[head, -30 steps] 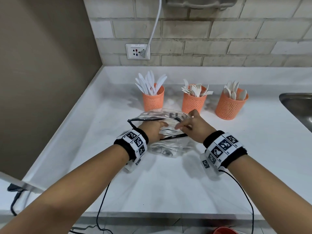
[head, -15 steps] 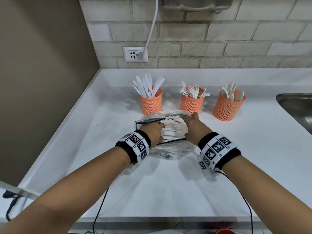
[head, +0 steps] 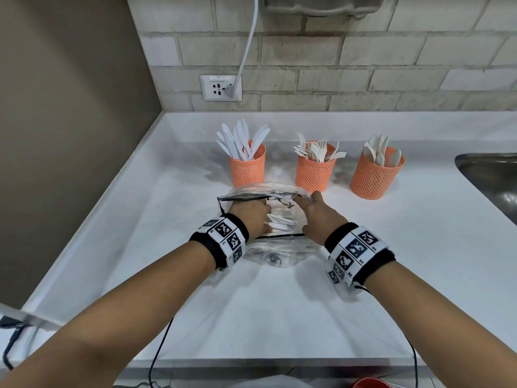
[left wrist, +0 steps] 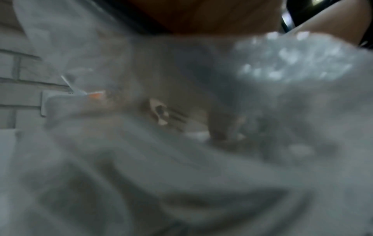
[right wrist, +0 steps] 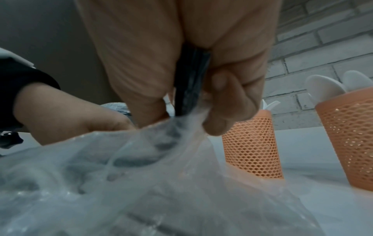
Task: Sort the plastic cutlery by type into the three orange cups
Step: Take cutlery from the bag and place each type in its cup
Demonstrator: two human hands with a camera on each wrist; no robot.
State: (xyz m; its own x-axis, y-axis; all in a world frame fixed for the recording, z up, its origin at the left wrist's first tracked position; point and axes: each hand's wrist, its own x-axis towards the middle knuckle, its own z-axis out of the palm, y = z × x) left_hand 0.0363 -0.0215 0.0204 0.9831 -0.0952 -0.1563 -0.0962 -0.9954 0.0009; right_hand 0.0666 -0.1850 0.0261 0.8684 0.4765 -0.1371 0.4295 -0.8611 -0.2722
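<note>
Three orange mesh cups stand in a row: knives (head: 247,166) on the left, forks (head: 315,170) in the middle, spoons (head: 375,177) on the right. In front of them a clear plastic bag (head: 282,254) with a black-edged mouth lies on the white counter (head: 279,317). My left hand (head: 258,218) is inside the bag, fingers curled on white cutlery (head: 281,221). My right hand (head: 310,204) pinches the bag's black rim (right wrist: 189,89) between thumb and fingers and holds it up. The left wrist view shows only blurred plastic (left wrist: 181,159).
A steel sink (head: 495,180) is set into the counter at the right. The brick wall behind carries a socket (head: 221,88) with a white cable plugged in. A brown wall closes off the left side. Thin black wires hang over the front edge.
My right hand has moved to the bag's far right rim and pulled the mouth wider. My left hand has slid deeper into the bag.
</note>
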